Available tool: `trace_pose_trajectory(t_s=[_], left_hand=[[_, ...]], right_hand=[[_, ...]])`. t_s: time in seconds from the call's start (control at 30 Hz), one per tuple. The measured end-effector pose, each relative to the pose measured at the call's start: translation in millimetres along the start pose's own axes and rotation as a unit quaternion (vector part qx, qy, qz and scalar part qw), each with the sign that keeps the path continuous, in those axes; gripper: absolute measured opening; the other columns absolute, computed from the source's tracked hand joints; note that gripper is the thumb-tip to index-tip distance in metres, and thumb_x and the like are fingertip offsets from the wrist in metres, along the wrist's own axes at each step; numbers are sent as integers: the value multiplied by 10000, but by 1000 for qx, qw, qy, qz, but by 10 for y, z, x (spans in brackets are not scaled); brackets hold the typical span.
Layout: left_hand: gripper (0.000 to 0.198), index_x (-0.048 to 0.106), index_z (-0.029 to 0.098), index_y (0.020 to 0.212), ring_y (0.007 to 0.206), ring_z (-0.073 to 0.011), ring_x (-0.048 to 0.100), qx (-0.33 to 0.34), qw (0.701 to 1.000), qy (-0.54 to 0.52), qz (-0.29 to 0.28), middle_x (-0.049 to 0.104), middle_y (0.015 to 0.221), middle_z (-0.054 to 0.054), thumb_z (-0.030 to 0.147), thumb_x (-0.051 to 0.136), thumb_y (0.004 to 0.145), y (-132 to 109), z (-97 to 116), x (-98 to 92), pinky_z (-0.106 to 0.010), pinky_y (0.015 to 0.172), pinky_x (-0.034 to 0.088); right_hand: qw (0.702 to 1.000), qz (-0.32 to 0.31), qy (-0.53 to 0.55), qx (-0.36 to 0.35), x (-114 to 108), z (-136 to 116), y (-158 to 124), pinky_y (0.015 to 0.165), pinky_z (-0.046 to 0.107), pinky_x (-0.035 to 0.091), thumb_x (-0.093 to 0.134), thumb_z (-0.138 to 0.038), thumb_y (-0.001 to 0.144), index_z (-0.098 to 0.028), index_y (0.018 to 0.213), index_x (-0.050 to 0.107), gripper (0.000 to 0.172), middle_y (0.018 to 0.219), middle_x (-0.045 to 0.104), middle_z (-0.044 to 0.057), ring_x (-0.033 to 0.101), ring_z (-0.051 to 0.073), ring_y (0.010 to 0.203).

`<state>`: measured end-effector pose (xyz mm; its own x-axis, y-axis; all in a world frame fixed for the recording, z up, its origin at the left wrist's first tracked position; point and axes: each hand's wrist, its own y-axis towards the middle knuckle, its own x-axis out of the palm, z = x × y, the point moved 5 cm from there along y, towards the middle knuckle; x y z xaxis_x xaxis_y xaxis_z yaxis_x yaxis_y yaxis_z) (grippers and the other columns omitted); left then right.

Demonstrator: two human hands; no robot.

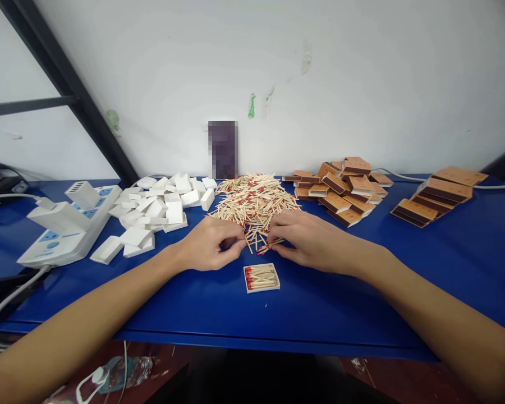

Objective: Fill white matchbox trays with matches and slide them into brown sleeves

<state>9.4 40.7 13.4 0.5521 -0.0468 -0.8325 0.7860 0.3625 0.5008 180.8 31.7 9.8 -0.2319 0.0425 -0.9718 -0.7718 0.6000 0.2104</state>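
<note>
A heap of red-tipped matches [255, 199] lies at the middle of the blue table [467, 252]. My left hand [208, 244] rests at the heap's near edge, fingers curled and pinched on matches. My right hand [307, 238] is beside it, fingers closed on a few matches [269, 246] that stick out to the left. Just in front of both hands sits a small white tray [261, 278], an open matchbox drawer partly filled with matches laid side by side.
Empty white drawers [160, 210] are piled at the left of the heap. Orange matchbox sleeves [345, 188] lie to the right, with a stacked row [437, 196] further right. A white power strip [67, 224] with plugs sits at the far left. A wall stands behind.
</note>
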Motion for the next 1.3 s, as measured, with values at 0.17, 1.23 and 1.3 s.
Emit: trace_pose_trajectory(t_s=[0.17, 1.23, 1.3], left_hand=[[198, 628, 162, 844, 590, -120, 544, 8, 997, -16, -73, 613, 673, 2, 264, 471, 909, -5, 74, 53, -257, 573, 413], [349, 650, 159, 1172, 707, -169, 665, 8, 987, 2, -162, 732, 872, -56, 283, 400, 963, -37, 80, 188, -284, 652, 488], [352, 663, 156, 1161, 717, -172, 673, 11, 987, 2, -161, 742, 897, -61, 281, 401, 961, -36, 81, 190, -287, 652, 489]], right_hand=[[1000, 6, -4, -7, -7, -30, 17, 744, 324, 385, 519, -171, 926, -159, 828, 669, 180, 830, 628, 59, 545, 187, 800], [994, -41, 98, 32, -9, -36, -9, 631, 260, 359, 488, -95, 873, -206, 1060, 683, 292, 811, 677, 15, 570, 135, 685], [993, -43, 106, 17, 15, -35, -2, 654, 261, 376, 490, -111, 895, -200, 997, 693, 245, 828, 685, 21, 587, 142, 722]])
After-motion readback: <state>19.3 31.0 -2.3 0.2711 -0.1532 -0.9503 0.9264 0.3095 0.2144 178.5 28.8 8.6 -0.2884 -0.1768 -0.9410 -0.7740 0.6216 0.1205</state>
